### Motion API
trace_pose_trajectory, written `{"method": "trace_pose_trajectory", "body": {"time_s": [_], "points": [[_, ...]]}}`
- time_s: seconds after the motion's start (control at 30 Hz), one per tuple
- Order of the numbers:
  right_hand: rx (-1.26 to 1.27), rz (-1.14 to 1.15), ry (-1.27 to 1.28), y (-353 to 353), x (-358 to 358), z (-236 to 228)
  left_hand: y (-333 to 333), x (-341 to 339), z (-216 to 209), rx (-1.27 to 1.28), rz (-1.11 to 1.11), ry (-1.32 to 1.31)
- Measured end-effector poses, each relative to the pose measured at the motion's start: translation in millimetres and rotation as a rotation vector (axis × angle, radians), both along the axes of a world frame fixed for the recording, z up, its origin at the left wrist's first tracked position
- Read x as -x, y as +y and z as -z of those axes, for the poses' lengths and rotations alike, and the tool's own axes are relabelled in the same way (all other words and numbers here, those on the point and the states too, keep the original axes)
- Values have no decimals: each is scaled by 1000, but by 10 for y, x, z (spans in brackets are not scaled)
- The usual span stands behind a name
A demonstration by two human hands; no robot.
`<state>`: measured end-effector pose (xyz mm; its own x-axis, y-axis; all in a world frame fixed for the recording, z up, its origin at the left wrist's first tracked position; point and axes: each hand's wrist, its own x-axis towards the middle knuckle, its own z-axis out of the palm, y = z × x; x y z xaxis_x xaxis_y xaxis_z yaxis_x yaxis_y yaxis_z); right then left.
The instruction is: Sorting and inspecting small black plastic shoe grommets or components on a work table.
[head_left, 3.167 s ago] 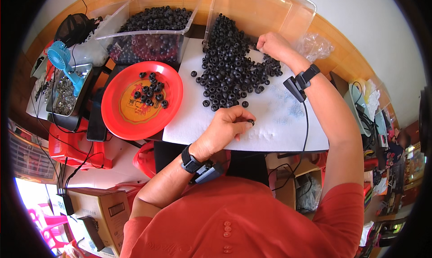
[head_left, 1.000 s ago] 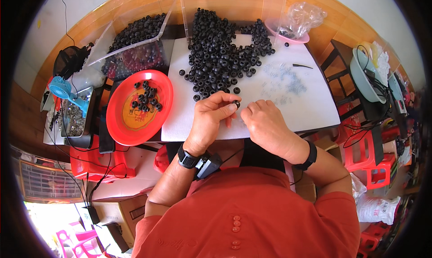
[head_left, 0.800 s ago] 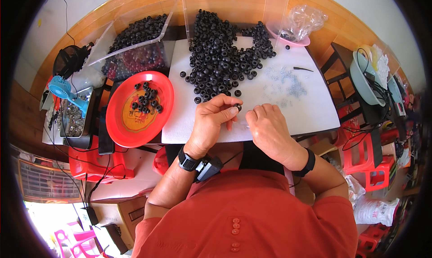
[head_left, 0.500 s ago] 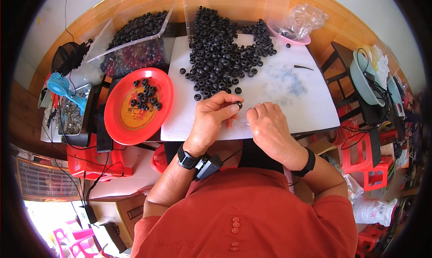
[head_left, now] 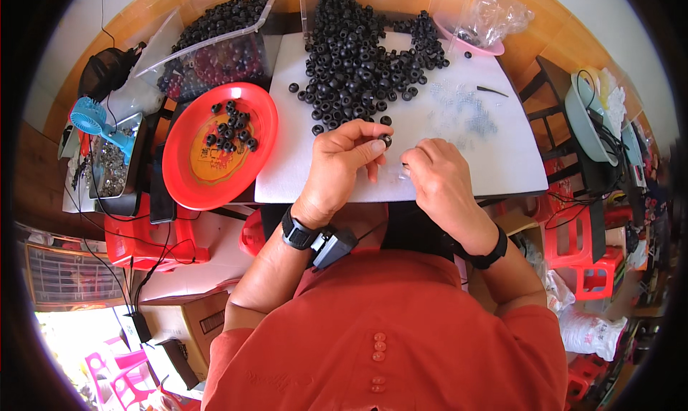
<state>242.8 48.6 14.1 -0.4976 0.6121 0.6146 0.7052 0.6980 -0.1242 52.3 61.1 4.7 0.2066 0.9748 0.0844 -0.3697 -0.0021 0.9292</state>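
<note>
Between the thumb and forefinger of my left hand (head_left: 344,156) is a round black bead (head_left: 386,140) with a hole. Just to its right, over the front of the white work surface (head_left: 287,174), my right hand (head_left: 438,173) is closed in a pinch; what it grips is too small to make out. A large heap of black beads (head_left: 351,74) lies beyond my hands. Small clear pieces (head_left: 466,113) are scattered on the surface at the right. On the left, a red plate (head_left: 183,164) carries several black beads.
A clear plastic bin (head_left: 261,24) full of beads stands at the back left. Near it are a blue handheld fan (head_left: 89,117) and a metal tray (head_left: 136,128) of small parts. A pink bowl (head_left: 494,50) with a plastic bag is at the back right, a light-blue basin (head_left: 584,131) farther right.
The view has shifted, so the table sits higher in the picture. My right hand has moved slightly away from the bead and turned; my left hand still pinches it.
</note>
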Motion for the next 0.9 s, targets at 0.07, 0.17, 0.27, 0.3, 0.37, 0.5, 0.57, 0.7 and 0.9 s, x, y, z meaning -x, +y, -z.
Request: {"method": "trace_pose_trajectory", "body": {"time_s": [0.07,0.17,0.27,0.3,0.37,0.5,0.57,0.7,0.9], "points": [[-48,59,-74,-7,14,28,-3,7,4,-18,21,-13],[-100,156,-125,-22,11,37,-22,6,-38,-8,22,10],[-92,191,-132,-41,27,27,-25,13,-25,-18,42,0],[-92,192,-131,-46,27,34,-26,12,-24,-18,43,0],[-120,187,-143,-53,25,47,-29,9,-25,-19,41,-2],[-105,175,-158,-68,-20,40,-27,28,-17,5,54,-13],[-46,140,-65,-61,-29,31,-14,39,-24,27,72,-27],[246,27,330,-24,-17,-201,-41,38,-53,34,82,-38],[339,-164,515,167,98,-289,-38,31,-57,64,89,-2]]}}
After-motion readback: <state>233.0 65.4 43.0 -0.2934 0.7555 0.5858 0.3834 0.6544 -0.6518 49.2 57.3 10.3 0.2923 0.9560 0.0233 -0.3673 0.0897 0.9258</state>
